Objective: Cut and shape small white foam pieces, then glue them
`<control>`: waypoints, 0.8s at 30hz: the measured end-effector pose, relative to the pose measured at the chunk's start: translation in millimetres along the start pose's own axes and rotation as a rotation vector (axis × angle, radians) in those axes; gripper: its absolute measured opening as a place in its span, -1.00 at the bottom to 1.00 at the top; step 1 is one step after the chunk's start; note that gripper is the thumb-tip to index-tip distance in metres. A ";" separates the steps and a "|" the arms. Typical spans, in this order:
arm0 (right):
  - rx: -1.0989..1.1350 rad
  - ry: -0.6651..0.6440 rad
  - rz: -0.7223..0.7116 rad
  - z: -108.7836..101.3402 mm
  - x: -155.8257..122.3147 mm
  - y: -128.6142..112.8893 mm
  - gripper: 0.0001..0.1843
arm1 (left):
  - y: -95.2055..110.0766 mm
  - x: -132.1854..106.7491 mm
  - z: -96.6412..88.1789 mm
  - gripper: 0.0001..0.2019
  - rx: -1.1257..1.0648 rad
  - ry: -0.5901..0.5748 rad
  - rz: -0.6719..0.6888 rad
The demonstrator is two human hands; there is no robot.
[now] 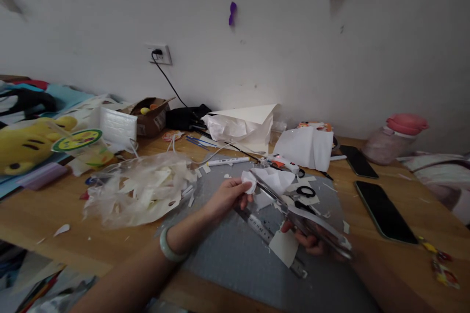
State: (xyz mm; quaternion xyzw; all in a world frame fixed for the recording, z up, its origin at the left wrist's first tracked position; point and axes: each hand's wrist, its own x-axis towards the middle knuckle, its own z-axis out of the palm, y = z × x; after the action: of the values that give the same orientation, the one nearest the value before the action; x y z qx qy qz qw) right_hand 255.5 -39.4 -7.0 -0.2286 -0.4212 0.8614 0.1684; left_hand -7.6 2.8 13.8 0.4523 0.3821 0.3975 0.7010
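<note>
My left hand (pixel 230 193) pinches a small piece of white paper (pixel 248 181) between thumb and fingers, above the grey cutting mat (pixel 227 254). My right hand (pixel 312 242) is closed round the handles of a large pair of scissors (pixel 279 201), whose blades point up and left and meet the paper's edge. The right hand is partly blurred. Under the hands lie a metal ruler (pixel 257 226) and a cream card piece (pixel 284 248). A black-handled pair of scissors (pixel 305 191) rests among paper scraps just behind.
A clear plastic bag (pixel 121 205) of scraps lies left, near a lidded cup (pixel 88 151) and yellow plush toy (pixel 22 149). Two phones (pixel 385 212) and a pink-lidded bottle (pixel 392 139) stand right. Folded white paper (pixel 304 146) and a cardboard box (pixel 149 120) sit toward the wall.
</note>
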 end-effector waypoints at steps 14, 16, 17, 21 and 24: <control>-0.019 0.011 0.033 0.7 4.1 0.1 -0.31 | 2.8 -1.7 1.5 -0.60 0.158 0.086 0.074; -0.017 0.006 0.034 -1.2 4.4 1.1 -0.34 | 4.7 -2.2 2.0 -0.60 0.188 0.073 0.088; -0.020 0.001 0.037 -2.0 4.5 1.8 -0.34 | 5.7 -2.5 2.3 -0.60 0.200 0.060 0.091; -0.020 -0.022 0.015 -3.4 4.2 3.8 -0.38 | 6.7 -3.3 2.6 -0.63 0.201 -0.002 0.093; 0.002 -0.006 -0.003 -3.5 3.2 3.3 -0.44 | 4.2 -3.1 1.3 -0.64 0.182 -0.023 0.089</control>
State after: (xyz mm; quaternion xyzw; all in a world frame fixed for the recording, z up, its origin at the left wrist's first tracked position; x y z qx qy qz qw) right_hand 254.3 -37.6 -12.3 -0.2252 -0.4210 0.8624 0.1685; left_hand -8.6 0.7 18.6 0.5354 0.3879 0.3867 0.6429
